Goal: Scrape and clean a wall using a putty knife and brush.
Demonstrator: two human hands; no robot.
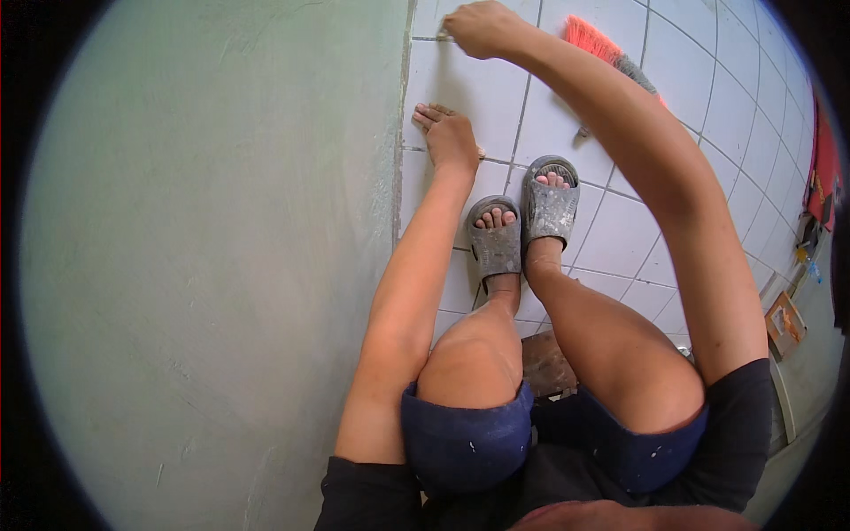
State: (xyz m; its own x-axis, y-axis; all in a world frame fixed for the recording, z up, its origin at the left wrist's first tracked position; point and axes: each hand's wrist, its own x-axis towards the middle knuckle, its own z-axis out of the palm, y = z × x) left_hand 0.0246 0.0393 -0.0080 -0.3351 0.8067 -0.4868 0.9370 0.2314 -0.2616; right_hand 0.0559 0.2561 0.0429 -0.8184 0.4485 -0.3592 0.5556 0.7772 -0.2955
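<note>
My left hand (447, 140) rests on the white floor tiles (487, 88) beside the wall's foot, fingers stretched out and a little apart toward the wall. A small pale bit (481, 153) shows at the edge of that hand; whether the hand touches it is unclear. Farther ahead, my right hand (482, 31) is closed and low over the tile joint near the wall. Something small and pale sticks out at its fingers, too small to name.
A plain grey-green wall (204, 265) fills the left side. A broom head with orange and grey bristles (606, 53) lies beyond my right forearm. My feet in grey slides (551, 199) stand on the tiles. A brown framed piece (786, 326) is at the far right.
</note>
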